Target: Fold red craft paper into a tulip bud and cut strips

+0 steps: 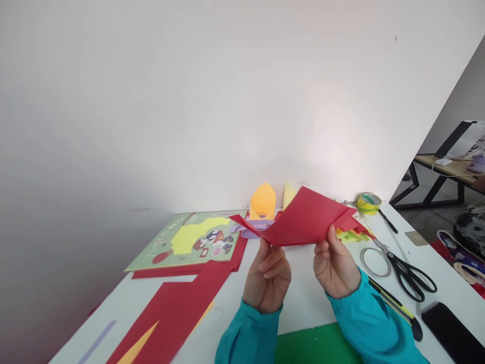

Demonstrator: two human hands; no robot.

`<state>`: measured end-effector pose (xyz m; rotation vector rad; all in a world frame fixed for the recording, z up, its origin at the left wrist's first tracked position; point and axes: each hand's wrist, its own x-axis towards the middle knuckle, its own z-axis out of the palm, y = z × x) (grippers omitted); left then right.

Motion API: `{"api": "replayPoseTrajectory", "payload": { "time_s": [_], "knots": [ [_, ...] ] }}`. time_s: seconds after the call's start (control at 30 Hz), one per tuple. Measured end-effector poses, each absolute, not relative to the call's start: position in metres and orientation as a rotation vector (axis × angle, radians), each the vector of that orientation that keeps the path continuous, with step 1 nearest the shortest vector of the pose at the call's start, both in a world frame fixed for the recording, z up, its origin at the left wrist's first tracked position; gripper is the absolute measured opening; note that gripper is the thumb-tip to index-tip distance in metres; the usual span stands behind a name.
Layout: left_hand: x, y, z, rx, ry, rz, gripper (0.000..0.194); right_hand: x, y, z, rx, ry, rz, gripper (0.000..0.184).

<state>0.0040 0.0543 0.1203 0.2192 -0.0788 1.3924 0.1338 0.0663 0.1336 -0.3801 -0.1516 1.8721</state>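
Note:
Between my two hands, raised above the table, is a red sheet of paper (308,217), bent so that its left corner curls up. My left hand (269,275) pinches its lower edge between thumb and fingers. At the lower right edge, my right hand (335,265) pinches the paper, thumb on the near side. Behind the sheet stand a rolled orange paper shape (262,201) and purple paper pieces (250,230), partly hidden by it.
Left lie a green illustrated pad (178,258) and red paper (189,303). Right are scissors (407,273), a tape ring (375,262), yellow-green tape (368,203), a utility knife (397,308) and a black phone-like object (452,323). A green sheet (314,346) lies in front; a wall (227,101) stands behind.

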Motion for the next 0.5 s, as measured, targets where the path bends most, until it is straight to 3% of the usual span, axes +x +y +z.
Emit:
{"api": "replayPoseTrajectory", "payload": {
  "time_s": [0.33, 0.5],
  "knots": [
    [0.0038, 0.0511, 0.1207, 0.361, -0.196, 1.404, 0.031, 0.1294, 0.0616, 0.1327, -0.331, -0.200, 1.901, 0.029],
    [-0.0014, 0.0508, 0.1208, 0.380, -0.144, 1.366, 0.030, 0.1358, 0.0644, 0.1350, -0.366, -0.235, 1.904, 0.021]
  ]
}}
